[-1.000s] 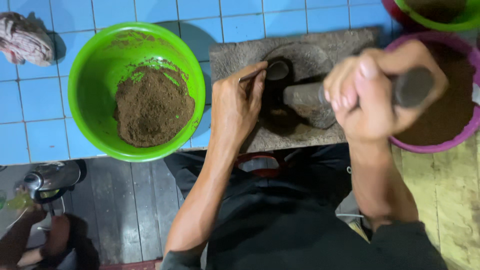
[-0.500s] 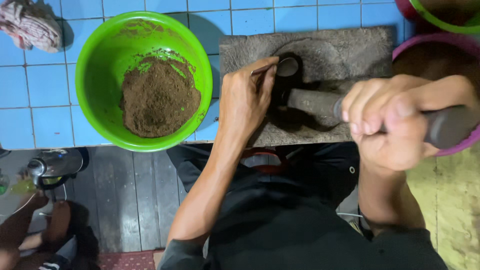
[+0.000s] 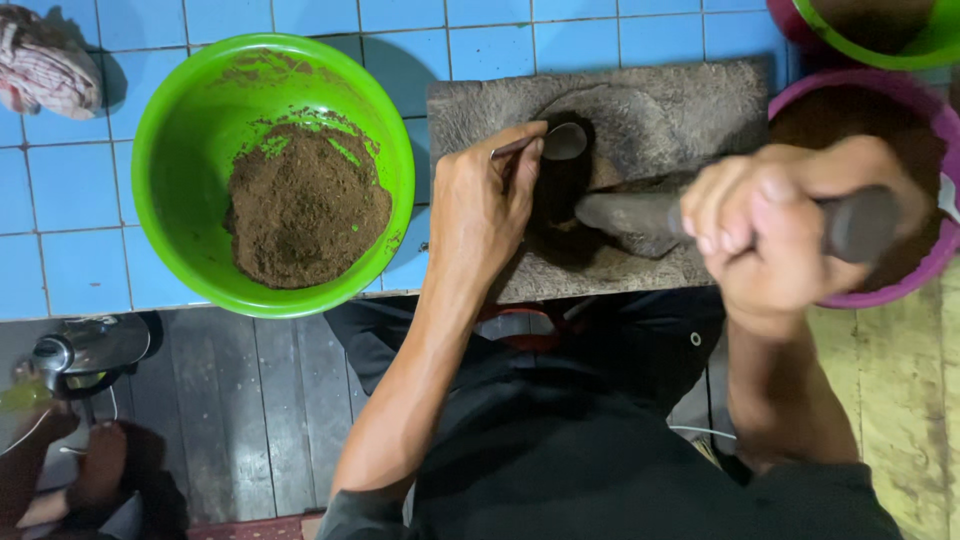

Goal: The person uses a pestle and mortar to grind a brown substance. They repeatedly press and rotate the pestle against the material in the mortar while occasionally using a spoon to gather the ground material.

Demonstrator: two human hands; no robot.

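Two hands at work over grey stone grinding slab (image 3: 640, 110), centre to upper right of frame, resting on blue-tiled worktop (image 3: 80, 190). Left hand (image 3: 485, 205) closed around small metal spoon (image 3: 545, 145), bowl of spoon angled into dark hollow of slab, probably to push brown paste back under the roller. Right hand (image 3: 775, 235) wrapped tight around dark stone roller (image 3: 650, 215), motion-blurred, lying crosswise over the hollow, held by its right end so the free end bears on the paste. Green plastic bowl (image 3: 175, 160) at upper left, just beside slab, part-filled with brown ground mass (image 3: 305, 205), smears up the inner wall; close enough for spooning across. Purple bowl (image 3: 925, 265) at right edge, partly behind right hand, brown contents too. Another green bowl inside red rim (image 3: 870, 35) at top right corner, mostly cropped. Striped cloth (image 3: 45, 65) bunched at top left corner. No packages, labels or signs in view. Metal kettle-like vessel (image 3: 90, 345) at lower left on dark wooden floor (image 3: 250, 420).
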